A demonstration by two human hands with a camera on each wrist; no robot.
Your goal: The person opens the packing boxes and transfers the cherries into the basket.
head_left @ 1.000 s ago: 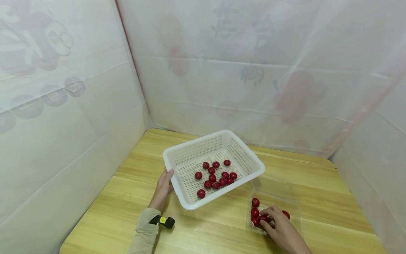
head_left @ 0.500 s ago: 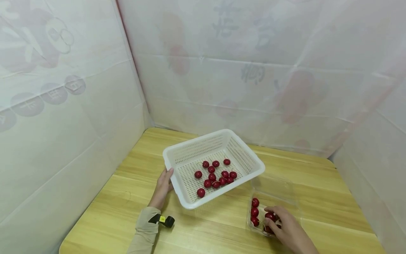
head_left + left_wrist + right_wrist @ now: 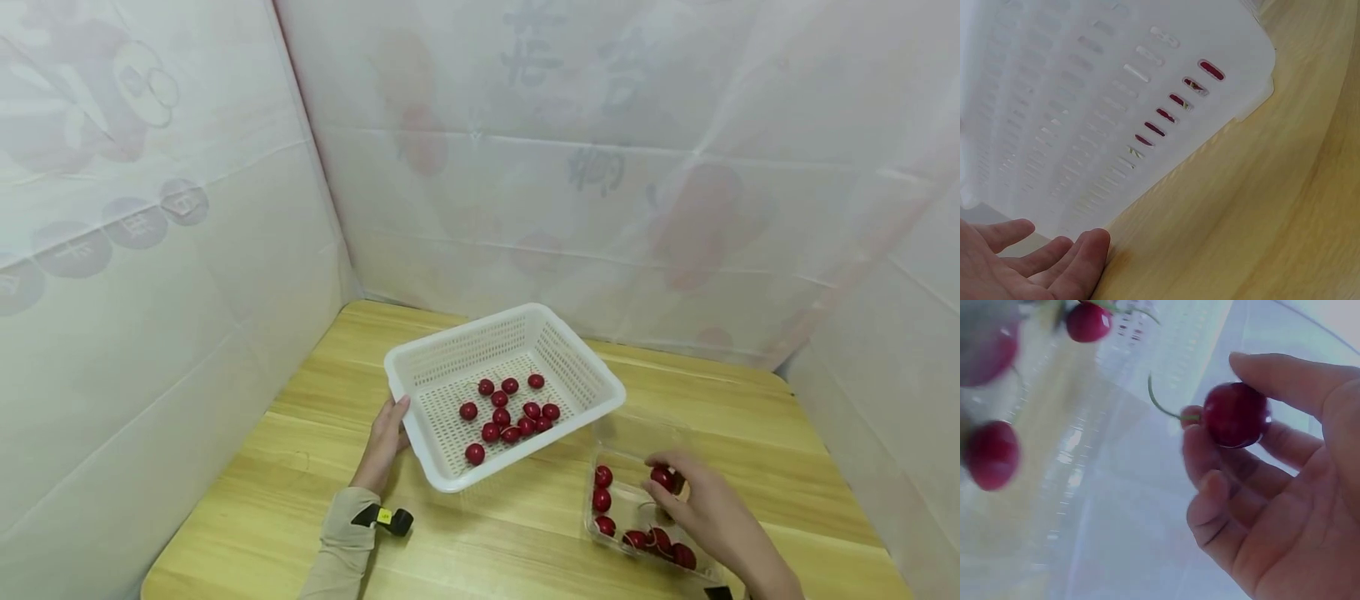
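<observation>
My left hand (image 3: 384, 442) holds the near-left rim of a white perforated plastic basket (image 3: 431, 454), its thumb over the edge. In the left wrist view the fingers (image 3: 1079, 269) lie relaxed beside the basket's outer wall. Several red cherries (image 3: 501, 417) are spread over the basket's floor. To the right, my right hand (image 3: 701, 504) pinches one cherry (image 3: 1235, 415) between thumb and fingertips, its green stem pointing away. That hand is over a clear plastic box (image 3: 630, 460), where more cherries (image 3: 602, 500) lie along the left and near sides.
Everything stands on a wood-patterned table (image 3: 300, 467). The box's clear lid (image 3: 645, 433) is folded back toward the far side. White printed sheets (image 3: 600, 167) hang as walls behind and on both sides. A black strap device (image 3: 386, 518) is on my left wrist.
My right hand has moved right and away from me inside the box, raising one cherry. Cherries along the box's near side have come into view. The left hand and basket stay put.
</observation>
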